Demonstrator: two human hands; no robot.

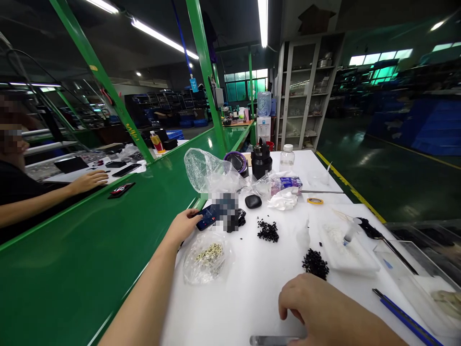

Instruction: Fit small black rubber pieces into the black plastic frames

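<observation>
My left hand (183,227) has its fingers closed on the near edge of a dark smartphone (208,217), whose screen is lit and partly blurred out. Just below that hand lies a clear plastic bag (192,269) with small pale yellow-green and dark pieces (211,253) in it. My right hand (309,302) is low over the white table (230,307), its fingers curled downward. A grey, round-ended strip (268,340) reaches to its thumb at the bottom edge; the fingertips' hold is hidden. Beyond this hand is a pile of small black parts (316,264), with another black pile (268,231) farther back.
Right of the hand are a blue utility knife (406,317), a white tray (355,262) and a clear box (414,283). A black case (253,201), yellow tape roll (315,201) and black bottle (261,161) stand farther back. A person's arm (54,199) rests beyond the green divider (151,197).
</observation>
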